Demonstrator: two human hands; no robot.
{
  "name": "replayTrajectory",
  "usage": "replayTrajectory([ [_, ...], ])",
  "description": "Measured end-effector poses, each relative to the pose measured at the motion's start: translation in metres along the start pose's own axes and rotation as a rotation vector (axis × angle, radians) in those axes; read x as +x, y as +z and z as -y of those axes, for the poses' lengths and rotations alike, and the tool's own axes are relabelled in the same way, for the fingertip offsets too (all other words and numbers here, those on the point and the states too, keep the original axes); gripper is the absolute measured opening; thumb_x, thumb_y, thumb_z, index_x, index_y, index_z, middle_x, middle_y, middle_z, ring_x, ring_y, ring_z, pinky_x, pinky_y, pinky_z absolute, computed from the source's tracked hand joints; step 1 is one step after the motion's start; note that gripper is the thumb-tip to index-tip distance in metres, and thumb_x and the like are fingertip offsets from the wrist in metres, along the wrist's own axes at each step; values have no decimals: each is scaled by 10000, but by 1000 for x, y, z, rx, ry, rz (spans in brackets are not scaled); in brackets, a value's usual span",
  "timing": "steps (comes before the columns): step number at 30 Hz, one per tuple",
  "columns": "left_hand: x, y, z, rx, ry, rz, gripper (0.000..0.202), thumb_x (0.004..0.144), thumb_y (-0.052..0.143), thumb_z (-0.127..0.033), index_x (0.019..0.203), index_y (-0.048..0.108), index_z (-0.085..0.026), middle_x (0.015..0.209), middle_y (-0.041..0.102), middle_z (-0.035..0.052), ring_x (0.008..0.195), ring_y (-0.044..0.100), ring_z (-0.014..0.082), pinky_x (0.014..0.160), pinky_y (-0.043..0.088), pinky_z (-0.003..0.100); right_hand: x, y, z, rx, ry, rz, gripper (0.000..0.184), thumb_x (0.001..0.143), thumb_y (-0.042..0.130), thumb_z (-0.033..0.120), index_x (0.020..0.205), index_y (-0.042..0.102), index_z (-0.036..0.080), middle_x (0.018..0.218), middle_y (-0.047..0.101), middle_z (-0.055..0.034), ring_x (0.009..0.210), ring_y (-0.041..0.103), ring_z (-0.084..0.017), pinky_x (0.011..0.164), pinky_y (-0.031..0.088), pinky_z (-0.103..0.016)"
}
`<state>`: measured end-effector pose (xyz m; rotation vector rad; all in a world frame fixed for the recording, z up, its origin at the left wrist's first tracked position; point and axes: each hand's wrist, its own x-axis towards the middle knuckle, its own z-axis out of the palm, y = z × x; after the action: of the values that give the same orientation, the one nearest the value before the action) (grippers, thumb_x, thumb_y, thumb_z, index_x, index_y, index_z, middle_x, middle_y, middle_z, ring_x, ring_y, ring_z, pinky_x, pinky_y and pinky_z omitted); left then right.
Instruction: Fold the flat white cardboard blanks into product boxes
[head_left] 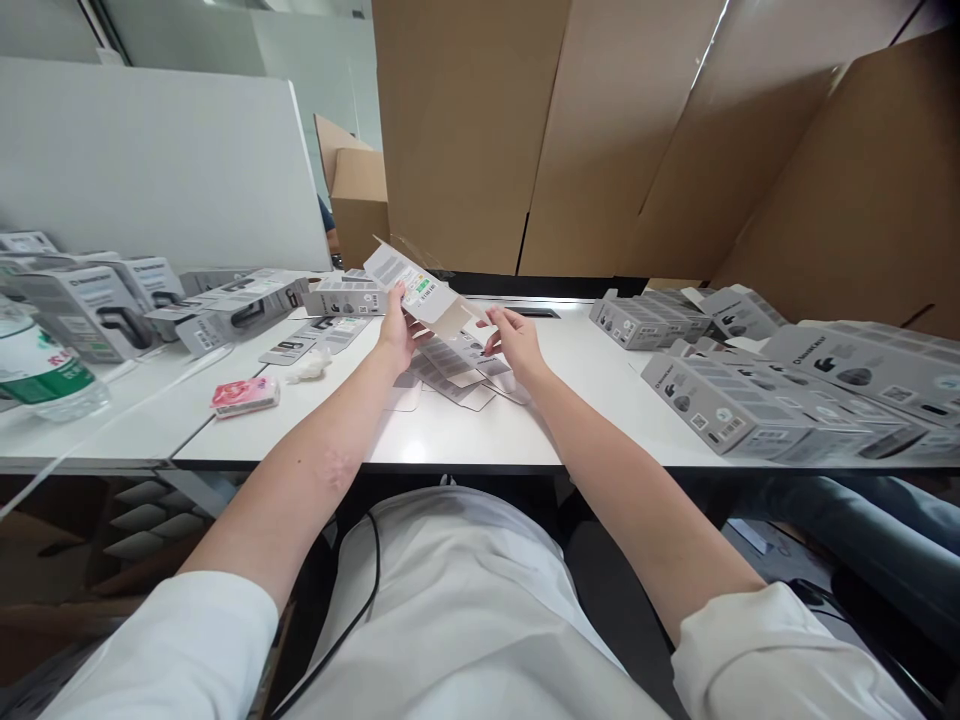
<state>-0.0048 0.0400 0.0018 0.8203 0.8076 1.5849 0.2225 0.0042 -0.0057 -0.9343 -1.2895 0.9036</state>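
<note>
We see the left hand [397,330] closed around a carton [416,285], thumb near the green label on its printed face, fingers underneath. The right hand [519,342] is at the carton's lower right end, thumb and forefinger close to a pale flap; we cannot tell whether they pinch it. The carton is held tilted above the table [600,395], its left end higher than its right, between the two hands.

Directly beneath it we record several flat blanks [454,378], fanned and overlapping on the white tabletop. More flat sheets [315,338] lie left of the left hand, with a crumpled white wad [309,365] just in front of them and a pink packet [244,396] nearer the table's front edge. Behind the sheets lies a grey box [349,297].

Farther left we find a cluster of printed boxes [90,305], some upright and some lying down, and a clear bottle [52,365] with a green-and-white label. On the right we note rows of boxes [720,400] packed side by side, with a second group [652,318] behind. Large brown cardboard [480,130] rises along the back; a white panel [150,160] stands at back left, with a smaller cardboard box [360,205] between them.
</note>
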Motion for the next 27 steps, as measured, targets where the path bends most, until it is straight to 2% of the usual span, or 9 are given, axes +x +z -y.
replayTrajectory([
  [2, 0, 1, -2, -5, -35, -6, 694, 926, 809, -925, 1193, 772, -286, 1079, 867, 95, 1046, 831, 304, 875, 652, 400, 1, -2, -3, -32, 5, -3, 485, 982, 1017, 680, 1038, 872, 220, 1138, 874, -57, 560, 625, -81, 573, 643, -284],
  [4, -2, 2, -4, 5, -62, 4, 742, 928, 780, -969, 1218, 777, -286, 1047, 866, 102, 1055, 843, 318, 878, 667, 408, 1, -3, -4, -64, -6, 2, 462, 904, 1080, 621, 1026, 872, 227, 1141, 870, -44, 563, 627, -81, 586, 637, -294],
  [8, -8, 4, -7, 46, -61, 28, 801, 953, 728, -991, 1276, 790, -261, 1080, 886, 134, 1113, 867, 347, 913, 700, 434, -1, -2, 0, -121, -16, 18, 584, 785, 1110, 728, 1017, 890, 239, 1022, 851, -43, 560, 616, -112, 613, 628, -345],
  [11, -11, 5, -8, 69, -56, 50, 848, 915, 748, -1019, 1322, 785, -276, 1080, 883, 130, 1133, 863, 371, 927, 698, 472, -4, 0, 4, -143, -10, 34, 692, 692, 1116, 824, 984, 889, 239, 888, 802, -30, 566, 600, -134, 615, 606, -359],
  [15, -11, 4, -8, 101, -67, 96, 903, 880, 740, -1065, 1356, 786, -299, 1085, 883, 130, 1135, 863, 397, 928, 692, 496, -5, 2, 6, -146, -6, 65, 752, 603, 1120, 886, 918, 868, 251, 841, 783, -23, 564, 571, -137, 598, 578, -356],
  [20, -9, 1, -7, 122, -75, 142, 895, 948, 686, -1042, 1369, 803, -261, 1111, 904, 145, 1104, 877, 376, 961, 692, 479, -6, 3, 6, -154, 6, 71, 752, 618, 1113, 901, 876, 835, 252, 737, 701, 4, 553, 558, -144, 583, 550, -348],
  [27, -7, 0, -5, 141, -100, 208, 970, 845, 778, -1057, 1439, 782, -290, 1107, 902, 137, 1126, 871, 401, 1000, 651, 506, -7, 2, 6, -195, 23, 90, 735, 724, 1050, 948, 821, 799, 264, 576, 576, 28, 551, 574, -180, 601, 545, -352],
])
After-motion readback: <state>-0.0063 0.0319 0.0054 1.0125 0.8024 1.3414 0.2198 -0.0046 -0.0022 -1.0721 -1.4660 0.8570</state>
